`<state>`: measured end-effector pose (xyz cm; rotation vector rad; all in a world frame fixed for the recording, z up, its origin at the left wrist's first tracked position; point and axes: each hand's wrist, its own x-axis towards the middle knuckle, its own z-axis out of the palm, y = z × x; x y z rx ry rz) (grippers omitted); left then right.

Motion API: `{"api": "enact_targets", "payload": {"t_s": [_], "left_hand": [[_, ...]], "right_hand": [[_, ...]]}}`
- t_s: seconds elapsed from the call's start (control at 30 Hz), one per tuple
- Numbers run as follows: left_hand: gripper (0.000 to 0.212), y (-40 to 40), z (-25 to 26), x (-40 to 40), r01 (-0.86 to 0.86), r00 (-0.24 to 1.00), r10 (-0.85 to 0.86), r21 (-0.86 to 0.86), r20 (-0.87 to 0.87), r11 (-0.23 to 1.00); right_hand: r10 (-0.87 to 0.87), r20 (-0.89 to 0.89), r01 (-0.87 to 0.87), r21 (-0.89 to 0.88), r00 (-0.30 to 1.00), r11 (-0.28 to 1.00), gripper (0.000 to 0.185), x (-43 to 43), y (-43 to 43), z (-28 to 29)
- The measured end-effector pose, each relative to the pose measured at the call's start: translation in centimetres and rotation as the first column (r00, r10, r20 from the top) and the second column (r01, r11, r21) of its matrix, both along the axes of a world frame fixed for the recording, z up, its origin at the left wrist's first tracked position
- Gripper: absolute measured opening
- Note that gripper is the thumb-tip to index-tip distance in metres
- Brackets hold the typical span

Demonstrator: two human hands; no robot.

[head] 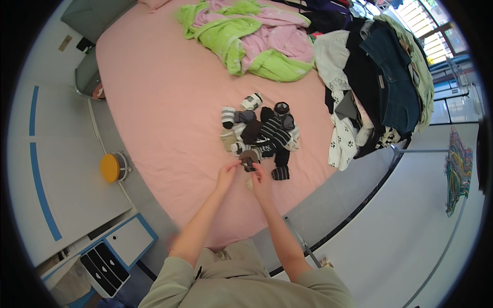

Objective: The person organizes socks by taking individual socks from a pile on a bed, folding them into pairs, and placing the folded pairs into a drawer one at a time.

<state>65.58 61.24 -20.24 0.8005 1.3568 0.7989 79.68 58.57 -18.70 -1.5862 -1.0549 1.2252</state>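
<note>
Between my left hand [228,175] and my right hand [261,181] is a brown sock [249,156], with the fingertips of both hands pinching its lower edge. It is partly rolled, and a dark opening shows on the side toward me. Just beyond lies a pile of socks on the bed: striped black socks [274,130], a dark brown sock [252,131], a beige sock [228,139] and a white-and-grey striped one [228,116]. A black striped sock cuff [280,173] sticks out to the right of my hands. A small pale sock [250,183] is partly hidden behind my right hand.
The bed has a pink sheet [165,127]. A green and pink blanket [250,42] is bunched at the far side. Heaped clothes, with jeans [400,84] on top, lie right. A yellow-topped stool [110,168] stands left; coloured hangers [458,173] hang on a rack at right.
</note>
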Motion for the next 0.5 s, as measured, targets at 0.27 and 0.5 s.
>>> {"api": "enact_targets", "payload": {"t_s": [0.27,0.5], "left_hand": [[0.021,-4.0,12.2,-3.0,0.231,0.69,0.032,0.262,-0.723,0.937],[0.011,-9.6,15.5,-7.4,0.069,0.788,0.29,0.546,-0.543,0.835]], "right_hand": [[0.12,0.029,-0.123,0.116,0.992,0.986,0.024,-4.1,-0.7,9.8],[0.384,0.052,-0.388,0.146,0.922,0.91,0.025,-5.8,-3.1,13.1]]}}
